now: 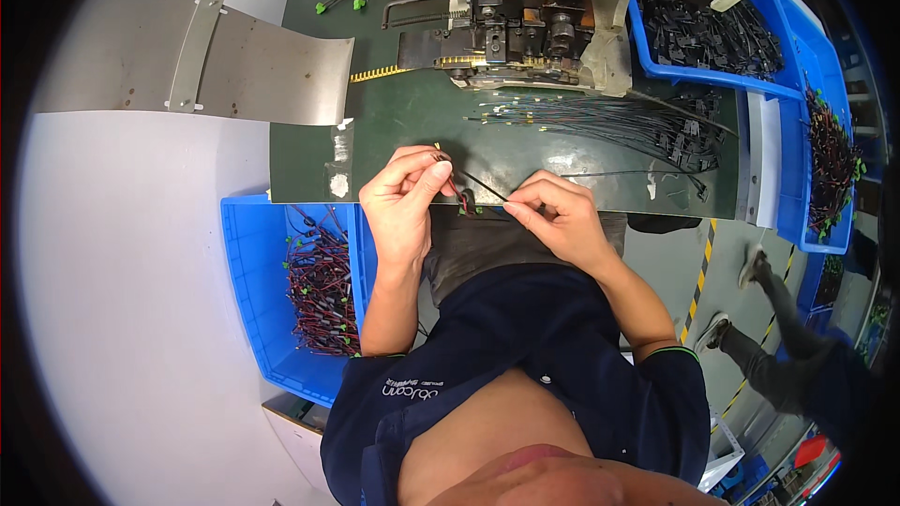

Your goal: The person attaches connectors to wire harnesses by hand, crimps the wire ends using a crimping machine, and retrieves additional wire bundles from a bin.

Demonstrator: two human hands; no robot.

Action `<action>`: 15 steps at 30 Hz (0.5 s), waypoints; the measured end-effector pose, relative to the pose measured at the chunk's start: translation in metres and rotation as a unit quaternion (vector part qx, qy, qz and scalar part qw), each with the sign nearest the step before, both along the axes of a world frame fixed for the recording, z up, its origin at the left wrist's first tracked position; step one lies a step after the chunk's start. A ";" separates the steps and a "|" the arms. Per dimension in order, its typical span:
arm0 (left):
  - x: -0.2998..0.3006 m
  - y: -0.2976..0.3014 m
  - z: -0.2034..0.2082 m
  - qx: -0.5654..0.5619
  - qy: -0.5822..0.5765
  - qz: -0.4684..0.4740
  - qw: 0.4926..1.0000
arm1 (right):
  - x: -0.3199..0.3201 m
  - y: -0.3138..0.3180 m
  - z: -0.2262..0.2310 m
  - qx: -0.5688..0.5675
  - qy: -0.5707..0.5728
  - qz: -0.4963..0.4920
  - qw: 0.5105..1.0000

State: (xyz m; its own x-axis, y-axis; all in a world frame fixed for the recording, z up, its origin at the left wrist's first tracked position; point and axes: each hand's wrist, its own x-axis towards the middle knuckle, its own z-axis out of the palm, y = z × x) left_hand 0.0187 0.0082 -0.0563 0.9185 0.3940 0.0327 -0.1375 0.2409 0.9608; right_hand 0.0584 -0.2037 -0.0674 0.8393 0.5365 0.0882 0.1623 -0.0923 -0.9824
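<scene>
Just above the front edge of the green worktable (394, 136), my left hand (401, 197) pinches wire ends between thumb and fingertips. A light-coloured tip sticks up past these fingers, and a short red-and-black wire lead (460, 195) hangs beside them. My right hand (560, 217) is closed in a pinch on a thin black cable (486, 186), which slants up toward the left hand. Whether the cable and the lead are joined is hidden by the left fingers. Behind the hands lies a fan of black cables (600, 119) with dark connectors at its right end.
A metal crimping machine (525, 33) stands at the back, fed by a yellow terminal strip (377, 73) beside a curved metal sheet (281, 70). Blue bins hold leads at left (248, 286) and black parts at right (680, 77). A person's legs (764, 365) show at right.
</scene>
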 end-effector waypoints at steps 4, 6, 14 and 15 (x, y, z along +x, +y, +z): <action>0.000 -0.003 0.001 -0.042 -0.007 -0.001 0.999 | -0.001 0.002 -0.001 -0.002 -0.004 0.001 1.000; 0.000 -0.004 0.005 -0.059 -0.010 -0.001 0.998 | 0.000 0.003 -0.001 -0.007 -0.008 0.004 1.000; -0.003 -0.019 0.007 -0.099 -0.042 -0.059 0.992 | 0.015 0.038 0.016 0.112 -0.051 -0.014 0.992; -0.003 -0.021 0.007 -0.124 -0.053 -0.046 0.990 | 0.017 0.041 0.017 0.143 -0.013 -0.011 0.990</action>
